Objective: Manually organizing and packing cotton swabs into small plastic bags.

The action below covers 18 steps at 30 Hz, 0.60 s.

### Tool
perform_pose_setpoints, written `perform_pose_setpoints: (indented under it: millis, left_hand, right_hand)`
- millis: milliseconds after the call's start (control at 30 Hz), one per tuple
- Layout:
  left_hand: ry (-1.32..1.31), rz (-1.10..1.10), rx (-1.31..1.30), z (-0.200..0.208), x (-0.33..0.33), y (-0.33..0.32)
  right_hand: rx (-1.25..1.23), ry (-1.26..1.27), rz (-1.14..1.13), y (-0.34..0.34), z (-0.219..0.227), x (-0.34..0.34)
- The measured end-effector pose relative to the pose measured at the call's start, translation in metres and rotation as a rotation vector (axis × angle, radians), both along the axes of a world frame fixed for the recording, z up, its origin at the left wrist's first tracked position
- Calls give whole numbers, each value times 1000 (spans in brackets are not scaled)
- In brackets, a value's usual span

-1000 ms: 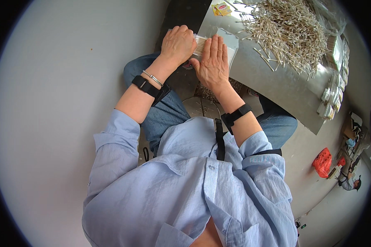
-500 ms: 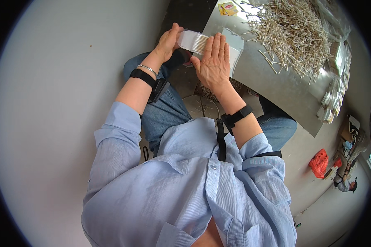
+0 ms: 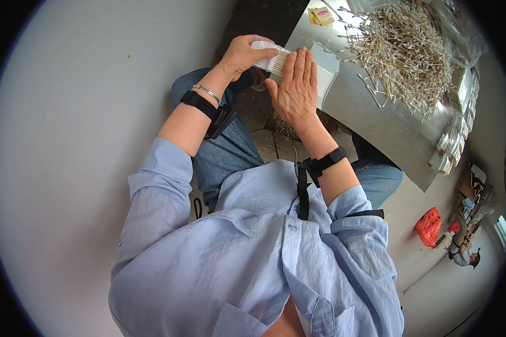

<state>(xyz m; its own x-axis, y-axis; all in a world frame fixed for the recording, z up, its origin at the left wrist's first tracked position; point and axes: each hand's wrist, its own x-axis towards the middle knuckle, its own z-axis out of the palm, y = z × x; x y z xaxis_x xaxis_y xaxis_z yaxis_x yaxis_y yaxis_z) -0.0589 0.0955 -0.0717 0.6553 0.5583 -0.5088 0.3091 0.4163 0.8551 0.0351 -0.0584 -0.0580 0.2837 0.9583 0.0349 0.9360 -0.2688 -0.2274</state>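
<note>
A row of cotton swabs (image 3: 279, 62) lies side by side in a white, partly clear packet (image 3: 260, 59) at the near left corner of the metal table. My left hand (image 3: 243, 58) grips the packet from the left, its thumb laid over the swabs. Flat on the other end of the swabs rests my right hand (image 3: 298, 92), fingers straight and together, thumb apart. Under and beyond the right fingers is a pale flat board (image 3: 326, 74). The right palm hides part of the board and the swab ends.
A big heap of loose cotton swabs (image 3: 407, 53) covers the table (image 3: 354, 106). Filled packets (image 3: 450, 143) line its right edge, and a yellow card (image 3: 321, 16) lies at the far left. A red plastic bag (image 3: 428, 226) sits on the floor; another person (image 3: 464, 256) is farther off.
My left thumb has come down from a raised position onto the swabs in the packet. My right hand stays flat, shifted very slightly right.
</note>
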Motion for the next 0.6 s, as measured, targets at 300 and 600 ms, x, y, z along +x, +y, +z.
perform_pose_setpoints:
  millis: [300, 600]
  left_hand:
    - [-218, 302, -347, -3, -6, -4]
    - [-147, 96, -287, -10, -8, -7]
  right_hand:
    - [21, 13, -49, 8, -1, -7]
    - [34, 39, -17, 19, -5, -16]
